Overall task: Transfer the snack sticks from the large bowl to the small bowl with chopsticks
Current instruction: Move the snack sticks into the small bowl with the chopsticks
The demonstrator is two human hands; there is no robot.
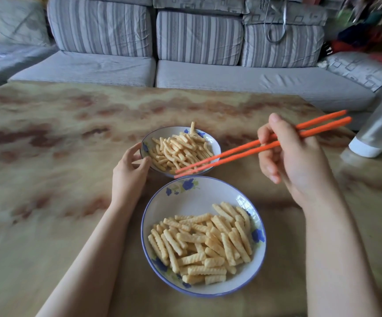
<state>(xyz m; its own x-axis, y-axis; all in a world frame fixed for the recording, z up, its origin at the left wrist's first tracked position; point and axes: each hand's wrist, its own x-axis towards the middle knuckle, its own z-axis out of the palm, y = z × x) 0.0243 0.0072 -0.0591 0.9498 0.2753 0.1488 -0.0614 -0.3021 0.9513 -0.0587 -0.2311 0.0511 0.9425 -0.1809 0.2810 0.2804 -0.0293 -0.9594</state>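
Note:
A large white bowl (192, 202) with blue flowers sits near me, its lower half filled with ridged snack sticks (203, 243). Behind it stands a small matching bowl (215, 145) heaped with snack sticks (180, 149). My right hand (293, 156) grips a pair of orange chopsticks (242, 151). Their tips lie over the small bowl's near rim, close together, with no stick between them. My left hand (129, 171) holds the small bowl's left rim between thumb and fingers.
The bowls stand on a marbled beige and brown table (48, 156). A white and grey container (377, 131) lies at the table's right edge. A grey striped sofa (185, 65) runs along the far side.

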